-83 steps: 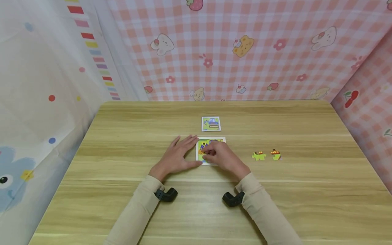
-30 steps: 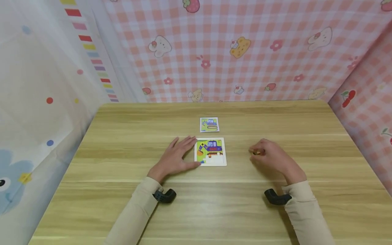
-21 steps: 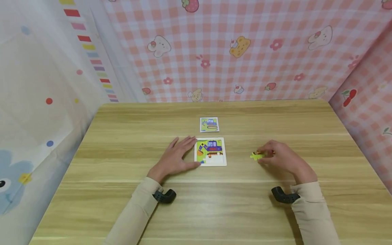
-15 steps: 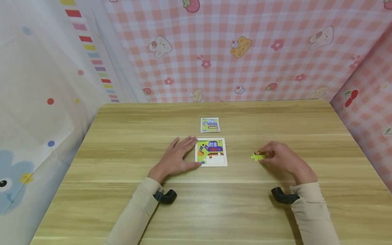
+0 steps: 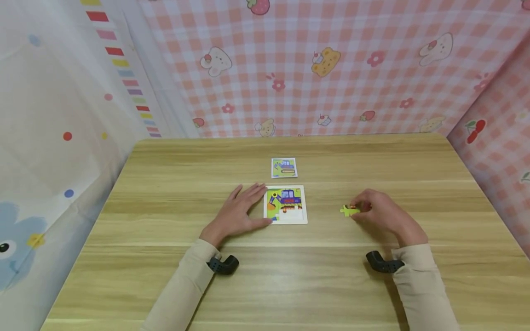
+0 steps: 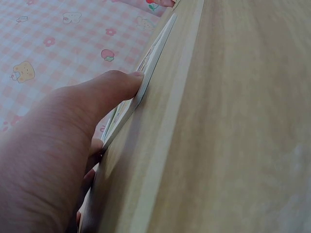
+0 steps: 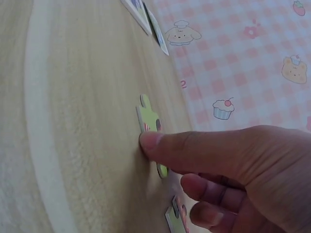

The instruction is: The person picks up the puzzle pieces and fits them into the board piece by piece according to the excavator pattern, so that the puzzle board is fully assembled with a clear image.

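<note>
A puzzle board (image 5: 293,215) with a white frame shows an excavator picture, with a white gap at its lower right. My left hand (image 5: 238,211) rests at the board's left side with spread fingers. Its thumb (image 6: 116,87) touches the near edge in the left wrist view. To the right of the board, my right hand (image 5: 383,214) pinches a green puzzle piece (image 5: 347,211). In the right wrist view the thumb lies over the middle of that piece (image 7: 148,116). A second puzzle piece (image 7: 176,219) lies beside it, hidden by the hand in the head view.
A small picture card (image 5: 284,168) with an excavator lies just behind the board. The wooden table (image 5: 273,280) ends at the back against a pink checked cloth (image 5: 252,96). A white cloth (image 5: 54,170) hangs at the left.
My right hand has moved from over the puzzle board to the loose pieces on the right, where it shifts only slightly at the end. My left hand has stayed at the board.
</note>
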Action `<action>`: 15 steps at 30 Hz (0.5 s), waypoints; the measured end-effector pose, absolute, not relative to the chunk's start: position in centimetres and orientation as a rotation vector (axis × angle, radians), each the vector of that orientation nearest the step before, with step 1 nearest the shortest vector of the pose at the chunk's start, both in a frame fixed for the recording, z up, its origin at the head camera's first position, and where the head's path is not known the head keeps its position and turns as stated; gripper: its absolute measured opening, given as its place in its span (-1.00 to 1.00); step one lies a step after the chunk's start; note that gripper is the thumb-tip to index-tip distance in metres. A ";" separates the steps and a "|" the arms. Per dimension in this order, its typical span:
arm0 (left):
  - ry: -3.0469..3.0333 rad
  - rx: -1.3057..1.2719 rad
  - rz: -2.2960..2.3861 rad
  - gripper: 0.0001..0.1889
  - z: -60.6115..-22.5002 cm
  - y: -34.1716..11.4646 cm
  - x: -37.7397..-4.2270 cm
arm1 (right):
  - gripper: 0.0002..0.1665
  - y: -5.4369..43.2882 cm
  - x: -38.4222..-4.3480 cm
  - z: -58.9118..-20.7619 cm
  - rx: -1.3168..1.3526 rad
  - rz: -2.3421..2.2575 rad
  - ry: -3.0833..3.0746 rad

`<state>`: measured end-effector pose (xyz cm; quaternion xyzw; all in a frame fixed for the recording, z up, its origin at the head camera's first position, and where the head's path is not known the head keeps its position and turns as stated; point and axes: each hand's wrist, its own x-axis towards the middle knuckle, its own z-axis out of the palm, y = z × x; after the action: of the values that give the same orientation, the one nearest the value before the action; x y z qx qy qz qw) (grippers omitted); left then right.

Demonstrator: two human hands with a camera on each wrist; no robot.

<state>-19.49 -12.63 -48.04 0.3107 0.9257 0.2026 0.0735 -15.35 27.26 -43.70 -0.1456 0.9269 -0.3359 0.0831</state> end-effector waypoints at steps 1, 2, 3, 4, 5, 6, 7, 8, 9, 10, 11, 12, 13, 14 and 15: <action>2.778 0.928 0.609 0.04 -48.0 -12.6 -19.5 | -0.73 27.2 -15.4 -43.7 -0.434 -1.008 2.763; 2.777 0.926 0.607 0.04 -48.0 -12.6 -19.5 | -0.74 27.2 -15.4 -43.7 -0.434 -1.014 2.758; 2.776 0.926 0.606 0.04 -48.0 -12.6 -19.5 | -0.75 27.2 -15.4 -43.7 -0.433 -1.023 2.750; 2.774 0.923 0.606 0.04 -48.0 -12.6 -19.5 | -0.76 27.2 -15.3 -43.7 -0.427 -1.032 2.740; 2.773 0.922 0.607 0.05 -48.1 -12.6 -19.5 | -0.76 27.2 -15.3 -43.7 -0.422 -1.041 2.731; 2.774 0.922 0.605 0.05 -48.1 -12.6 -19.5 | -0.77 27.2 -15.2 -43.7 -0.417 -1.053 2.720; 2.773 0.920 0.604 0.05 -48.1 -12.6 -19.5 | -0.79 27.2 -15.2 -43.6 -0.403 -1.060 2.710; 2.773 0.920 0.603 0.05 -48.1 -12.6 -19.5 | -0.81 27.1 -15.1 -43.6 -0.399 -1.068 2.705; 2.773 0.921 0.607 0.05 -48.1 -12.6 -19.5 | -0.85 27.1 -15.0 -43.5 -0.389 -1.075 2.702; 2.774 0.922 0.608 0.05 -48.1 -12.6 -19.5 | -0.88 27.0 -15.0 -43.4 -0.379 -1.089 2.700; 2.775 0.924 0.608 0.05 -48.2 -12.6 -19.5 | -0.91 26.8 -15.0 -43.4 -0.381 -1.117 2.696; 2.776 0.924 0.610 0.05 -48.2 -12.6 -19.5 | -0.93 26.6 -15.0 -43.2 -0.382 -1.157 2.688; 2.776 0.925 0.611 0.05 -48.2 -12.6 -19.5 | -0.94 26.4 -15.1 -43.1 -0.383 -1.198 2.685; 2.777 0.926 0.612 0.05 -48.2 -12.7 -19.5 | -0.93 26.0 -15.2 -43.0 -0.396 -1.241 2.684; 2.778 0.926 0.613 0.05 -48.2 -12.7 -19.5 | -0.91 25.7 -15.2 -42.9 -0.399 -1.293 2.675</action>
<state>-19.51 -12.69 -48.19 0.3086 0.9260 0.2044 0.0746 -15.24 25.66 -42.90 -0.1328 0.8900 -0.4301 0.0721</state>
